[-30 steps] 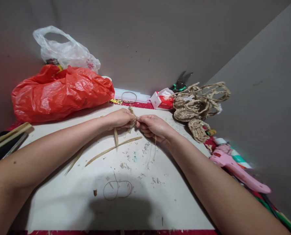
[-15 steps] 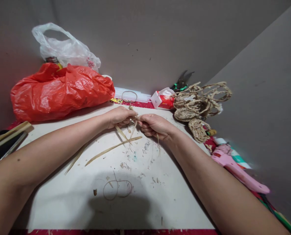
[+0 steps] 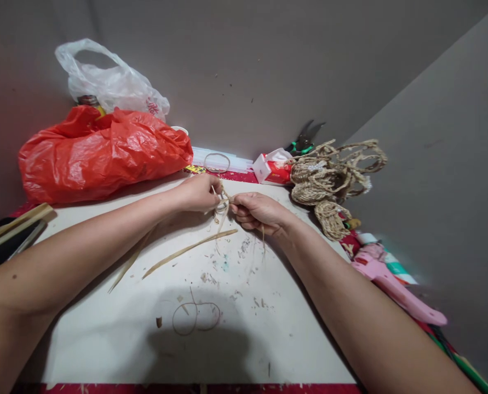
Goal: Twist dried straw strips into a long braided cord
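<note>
Near the far middle of the white board (image 3: 116, 339), both hands meet over thin tan straw strands (image 3: 224, 210). My right hand (image 3: 257, 212) pinches the strands between thumb and forefinger, its other fingers curled in. A fine loose end hangs below that hand. On the other side, my left hand (image 3: 197, 192) is bent with its fingertips at the same strands; part of its grip is hidden behind the hand. A short twisted piece sticks up between the two hands. Closer to me, a flat straw strip (image 3: 190, 251) lies on the board, and another strip (image 3: 131, 265) rests partly under my left forearm.
A red plastic bag (image 3: 104, 156) and a white bag (image 3: 108, 82) sit at back left. At back right are a tissue pack (image 3: 279, 167), pruning shears (image 3: 307, 137) and coiled straw rope (image 3: 321, 180). A pink glue gun (image 3: 400, 287) lies by my right arm.
My left hand has shifted slightly up and its fingers have opened out a little. The flat strand that hung under it no longer shows there. My right hand has hardly moved.
</note>
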`<state>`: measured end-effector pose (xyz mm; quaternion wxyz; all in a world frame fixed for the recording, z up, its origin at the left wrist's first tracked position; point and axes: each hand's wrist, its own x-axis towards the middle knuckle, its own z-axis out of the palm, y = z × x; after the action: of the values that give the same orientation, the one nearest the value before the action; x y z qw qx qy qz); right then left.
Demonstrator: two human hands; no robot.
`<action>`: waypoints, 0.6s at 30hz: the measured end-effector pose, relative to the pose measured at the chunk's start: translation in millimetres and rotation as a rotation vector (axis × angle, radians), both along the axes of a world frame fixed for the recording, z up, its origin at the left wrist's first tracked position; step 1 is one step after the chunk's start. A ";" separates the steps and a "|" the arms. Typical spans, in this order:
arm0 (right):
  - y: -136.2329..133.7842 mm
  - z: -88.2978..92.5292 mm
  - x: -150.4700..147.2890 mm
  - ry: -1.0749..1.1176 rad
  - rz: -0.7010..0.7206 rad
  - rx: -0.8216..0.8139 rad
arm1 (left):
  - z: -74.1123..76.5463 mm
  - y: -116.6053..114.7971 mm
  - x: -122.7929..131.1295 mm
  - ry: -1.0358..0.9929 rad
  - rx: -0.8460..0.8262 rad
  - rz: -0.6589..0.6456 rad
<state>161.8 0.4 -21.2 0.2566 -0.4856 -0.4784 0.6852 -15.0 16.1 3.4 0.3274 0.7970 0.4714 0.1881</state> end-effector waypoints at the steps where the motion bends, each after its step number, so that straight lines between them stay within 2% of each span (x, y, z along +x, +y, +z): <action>1: -0.3 0.6 -0.3 -0.001 -0.003 -0.003 | 3.4 -3.0 0.1 0.037 0.079 0.011; 3: -0.9 1.7 -0.8 -0.005 -0.004 -0.012 | 10.4 -12.6 2.0 0.101 0.192 0.047; 5: -1.2 2.1 -0.6 -0.001 0.001 -0.020 | 16.1 -25.5 5.8 0.174 0.223 0.044; 7: -0.9 1.8 -0.1 0.016 0.007 -0.017 | 17.8 -38.1 10.9 0.262 0.159 -0.030; 10: -0.5 1.1 0.2 0.029 0.010 -0.008 | 11.9 -49.1 17.4 0.391 0.081 -0.158; 14: -0.9 1.5 -0.8 0.021 0.007 -0.008 | 9.6 -44.8 13.9 0.447 0.088 -0.300; 18: -0.7 1.7 -0.3 0.017 0.008 -0.012 | 33.6 -27.3 -7.0 0.279 -0.078 -0.446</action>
<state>161.5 -0.3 -19.5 0.2551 -0.4794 -0.4739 0.6932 -22.0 -11.3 36.9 0.3231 0.8862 0.3316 -0.0185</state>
